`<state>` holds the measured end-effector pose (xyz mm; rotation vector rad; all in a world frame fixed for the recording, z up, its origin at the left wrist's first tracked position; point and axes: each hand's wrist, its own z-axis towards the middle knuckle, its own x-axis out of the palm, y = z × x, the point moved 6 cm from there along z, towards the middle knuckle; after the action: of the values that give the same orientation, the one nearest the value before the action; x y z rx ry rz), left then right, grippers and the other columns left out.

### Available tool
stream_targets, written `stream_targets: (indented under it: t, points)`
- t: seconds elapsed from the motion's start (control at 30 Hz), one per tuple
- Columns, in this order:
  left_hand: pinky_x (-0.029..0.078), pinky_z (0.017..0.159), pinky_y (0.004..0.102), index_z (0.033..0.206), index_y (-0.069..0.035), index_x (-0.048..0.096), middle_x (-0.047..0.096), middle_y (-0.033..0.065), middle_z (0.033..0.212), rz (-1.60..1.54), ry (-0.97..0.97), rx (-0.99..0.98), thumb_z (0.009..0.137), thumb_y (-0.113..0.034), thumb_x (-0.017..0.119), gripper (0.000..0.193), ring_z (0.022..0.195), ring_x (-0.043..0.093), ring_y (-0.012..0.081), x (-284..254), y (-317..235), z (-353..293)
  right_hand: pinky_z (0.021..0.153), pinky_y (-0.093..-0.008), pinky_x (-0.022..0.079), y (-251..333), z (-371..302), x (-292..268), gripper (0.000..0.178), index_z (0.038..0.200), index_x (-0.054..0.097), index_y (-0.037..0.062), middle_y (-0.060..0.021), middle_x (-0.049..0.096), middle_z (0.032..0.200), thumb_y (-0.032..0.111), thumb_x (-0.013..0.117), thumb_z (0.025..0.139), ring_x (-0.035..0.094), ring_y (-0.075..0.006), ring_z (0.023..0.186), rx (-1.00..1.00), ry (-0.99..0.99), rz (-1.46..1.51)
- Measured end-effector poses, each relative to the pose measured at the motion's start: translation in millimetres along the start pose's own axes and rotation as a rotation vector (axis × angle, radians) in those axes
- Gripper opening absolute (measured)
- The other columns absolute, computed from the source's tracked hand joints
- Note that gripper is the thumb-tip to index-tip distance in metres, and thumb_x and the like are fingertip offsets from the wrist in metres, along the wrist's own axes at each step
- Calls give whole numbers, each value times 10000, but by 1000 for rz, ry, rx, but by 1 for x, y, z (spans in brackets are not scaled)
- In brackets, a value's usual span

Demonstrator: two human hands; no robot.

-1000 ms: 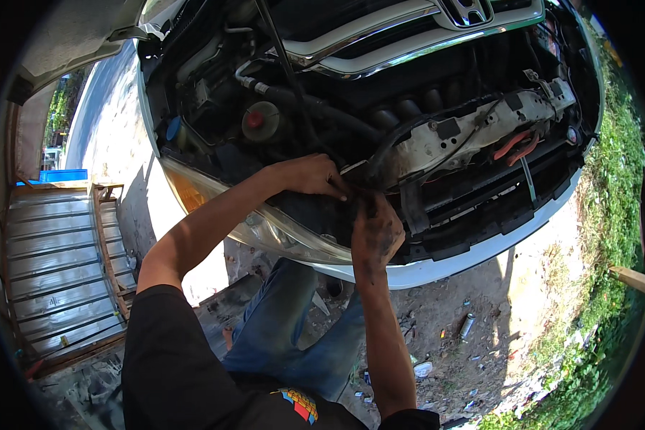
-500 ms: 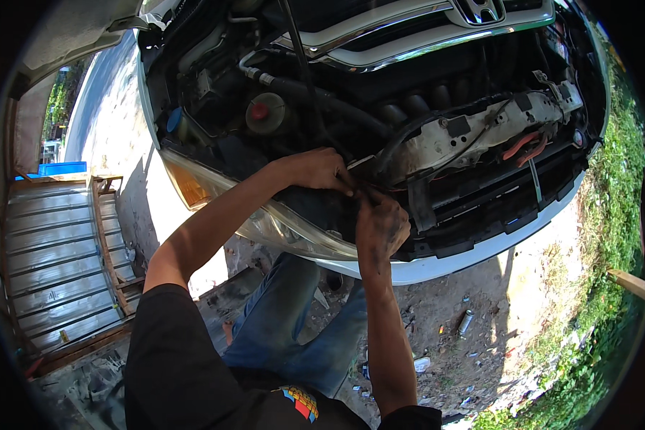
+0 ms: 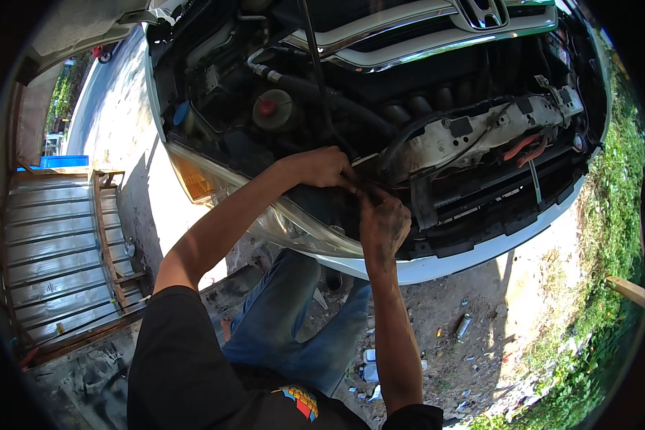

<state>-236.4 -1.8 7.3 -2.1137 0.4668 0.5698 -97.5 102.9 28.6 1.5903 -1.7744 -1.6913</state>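
My left hand (image 3: 327,168) reaches into a car's open engine bay, behind the clear headlight (image 3: 294,228). Its fingers are pinched close against those of my right hand (image 3: 384,226), which comes up over the front edge with dark smears on its back. Both sets of fingertips meet in shadow at the inner end of the headlight. Whatever they grip is hidden. Just right of them runs a dirty, pale metal crossbar (image 3: 459,140). Beyond my left hand sits a round reservoir (image 3: 274,111) with a red cap. A red-handled tool (image 3: 524,148) lies by the crossbar.
A thin dark rod (image 3: 312,54) stands up from the bay, and the chrome-trimmed grille (image 3: 408,29) is above. The white bumper (image 3: 451,269) borders the near side. A can (image 3: 464,326) and litter lie on the dirt. Corrugated metal sheeting (image 3: 57,247) is at left, grass (image 3: 616,172) at right.
The whole view has shifted slightly, so the car sits a little farther right. My hands keep nearly the same place and stay pinched together.
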Motion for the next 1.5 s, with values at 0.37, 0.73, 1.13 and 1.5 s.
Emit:
stream_targets:
  t: [0.37,0.73,1.13,1.5]
  points:
    - [546,830,402,1124,-104,767,742,195,978,-16,2,-30,917,-251,697,264,909,713,354,-2,5,-7,790,-397,577,14,-13,7,191,1062,772,109,-91,702,1083,137,711,884,723,-308,892,-378,25,-140]
    - [551,777,402,1073,-82,775,743,183,921,-8,23,-22,888,-268,720,268,841,713,348,1,4,-1,684,-416,586,23,2,17,105,1017,677,132,-68,692,985,107,633,925,722,-296,834,-471,6,-397]
    - [559,829,398,1077,-61,772,751,181,968,-9,-31,-38,857,-265,721,304,885,725,337,-4,1,-6,754,-400,540,21,4,22,74,875,622,72,-116,665,837,85,688,845,682,-283,798,-544,-130,-395]
    - [561,841,398,1054,-12,761,735,227,940,-56,-131,-166,801,-206,723,322,900,726,364,-3,-3,-12,761,-380,523,20,-5,37,111,874,640,61,-125,602,851,28,682,778,662,-278,797,-653,-122,-552]
